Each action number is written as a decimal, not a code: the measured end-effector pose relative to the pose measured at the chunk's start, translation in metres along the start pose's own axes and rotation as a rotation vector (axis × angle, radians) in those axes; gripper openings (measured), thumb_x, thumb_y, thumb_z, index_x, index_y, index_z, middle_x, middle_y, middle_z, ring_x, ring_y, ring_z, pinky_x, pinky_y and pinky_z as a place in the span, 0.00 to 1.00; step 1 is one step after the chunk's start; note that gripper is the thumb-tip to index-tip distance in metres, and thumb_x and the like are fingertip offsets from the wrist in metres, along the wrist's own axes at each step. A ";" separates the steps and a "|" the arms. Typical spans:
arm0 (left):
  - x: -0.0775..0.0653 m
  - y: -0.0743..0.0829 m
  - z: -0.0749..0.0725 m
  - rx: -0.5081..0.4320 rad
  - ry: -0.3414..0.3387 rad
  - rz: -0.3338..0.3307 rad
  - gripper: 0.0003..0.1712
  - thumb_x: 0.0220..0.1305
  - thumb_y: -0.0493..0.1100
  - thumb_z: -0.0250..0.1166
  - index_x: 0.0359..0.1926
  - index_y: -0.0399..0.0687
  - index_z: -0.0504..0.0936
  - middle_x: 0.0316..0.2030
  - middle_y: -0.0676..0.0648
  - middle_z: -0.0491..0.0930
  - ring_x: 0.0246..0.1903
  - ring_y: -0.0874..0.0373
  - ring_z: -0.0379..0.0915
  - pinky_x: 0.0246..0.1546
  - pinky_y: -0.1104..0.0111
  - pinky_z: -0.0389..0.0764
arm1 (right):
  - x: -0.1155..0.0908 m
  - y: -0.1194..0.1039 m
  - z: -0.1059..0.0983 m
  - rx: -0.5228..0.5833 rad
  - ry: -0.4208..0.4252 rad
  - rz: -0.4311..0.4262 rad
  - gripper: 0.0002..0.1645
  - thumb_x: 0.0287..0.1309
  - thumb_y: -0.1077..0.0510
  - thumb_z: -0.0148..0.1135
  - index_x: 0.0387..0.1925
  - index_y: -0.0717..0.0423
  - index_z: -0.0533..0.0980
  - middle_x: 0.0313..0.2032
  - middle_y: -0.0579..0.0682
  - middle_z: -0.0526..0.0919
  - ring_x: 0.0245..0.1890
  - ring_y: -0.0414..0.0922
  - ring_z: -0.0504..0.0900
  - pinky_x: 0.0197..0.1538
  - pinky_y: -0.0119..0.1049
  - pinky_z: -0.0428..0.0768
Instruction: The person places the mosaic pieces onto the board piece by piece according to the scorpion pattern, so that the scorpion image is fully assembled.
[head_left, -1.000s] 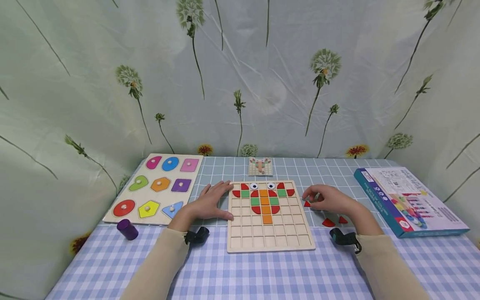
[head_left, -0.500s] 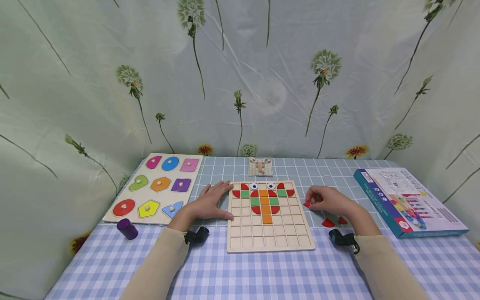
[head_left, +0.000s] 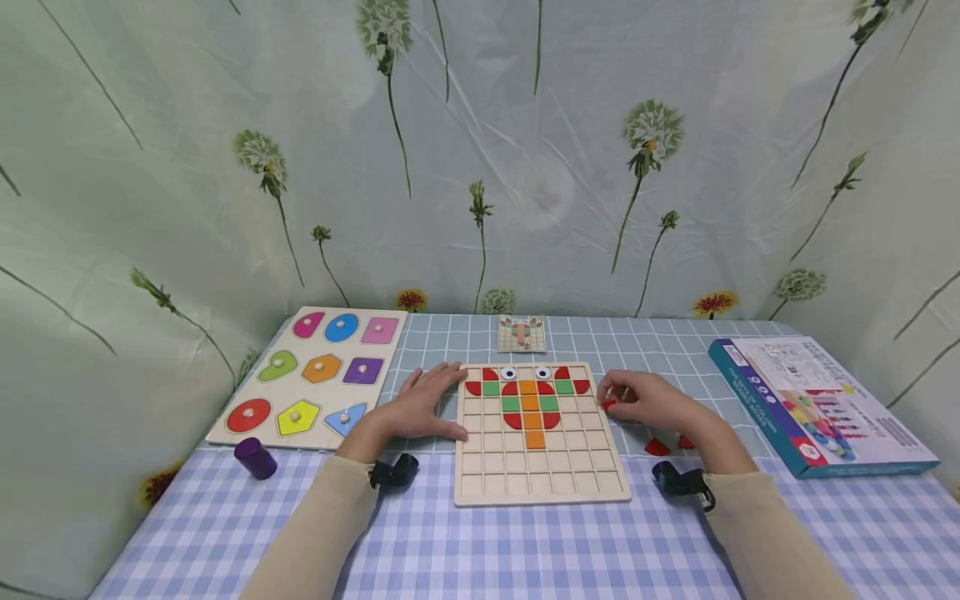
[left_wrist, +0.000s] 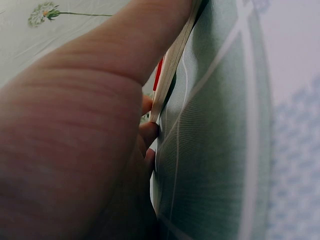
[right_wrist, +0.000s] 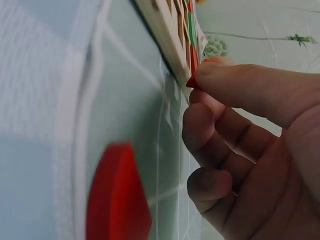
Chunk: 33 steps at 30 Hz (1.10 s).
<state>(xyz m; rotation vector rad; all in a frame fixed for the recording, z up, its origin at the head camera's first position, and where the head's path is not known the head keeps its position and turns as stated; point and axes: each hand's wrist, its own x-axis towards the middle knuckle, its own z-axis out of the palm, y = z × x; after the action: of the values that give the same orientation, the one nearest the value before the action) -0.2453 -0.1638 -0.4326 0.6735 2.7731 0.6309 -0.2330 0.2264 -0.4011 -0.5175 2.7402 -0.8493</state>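
My right hand (head_left: 648,397) pinches a small red puzzle piece (right_wrist: 192,82) between thumb and fingertips, just off the right edge of the wooden grid board (head_left: 495,483). Most of that piece hides behind the thumb. My left hand (head_left: 416,407) lies with extended fingers along the board's left edge, thumb and fingertips touching it. On the board, orange squares (head_left: 533,438) run down the middle, with green squares (head_left: 549,403), red rounded pieces and two eye pieces (head_left: 542,373) around them. Two more red pieces (head_left: 657,447) lie on the cloth below my right hand.
Behind the board lies a small pattern card (head_left: 532,346). A knobbed shape puzzle (head_left: 300,442) is at the left, with a purple cylinder (head_left: 255,458) in front of it. A flat toy box (head_left: 862,417) lies at the right.
My right hand has picked up the red piece from the cloth and shifted left with it, closer to the board's edge. The left hand stays in place.
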 end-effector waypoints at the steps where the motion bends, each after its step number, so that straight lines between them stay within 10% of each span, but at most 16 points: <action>1: 0.000 0.000 0.000 0.001 0.000 0.000 0.62 0.48 0.71 0.72 0.78 0.57 0.55 0.80 0.50 0.47 0.81 0.49 0.36 0.78 0.42 0.33 | 0.000 -0.002 0.001 0.001 -0.002 -0.006 0.08 0.61 0.60 0.67 0.41 0.48 0.78 0.34 0.47 0.78 0.34 0.44 0.74 0.36 0.34 0.76; 33: -0.002 0.003 -0.001 -0.015 0.011 0.016 0.61 0.49 0.70 0.73 0.78 0.54 0.56 0.80 0.48 0.49 0.80 0.47 0.37 0.77 0.40 0.34 | 0.006 -0.047 0.032 0.061 -0.113 -0.130 0.06 0.59 0.62 0.68 0.35 0.47 0.81 0.29 0.43 0.79 0.31 0.42 0.75 0.33 0.31 0.76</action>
<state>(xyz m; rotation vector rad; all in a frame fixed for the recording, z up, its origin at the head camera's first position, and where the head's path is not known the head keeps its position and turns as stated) -0.2426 -0.1632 -0.4299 0.6912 2.7730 0.6599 -0.2159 0.1719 -0.4003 -0.7146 2.5936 -0.9012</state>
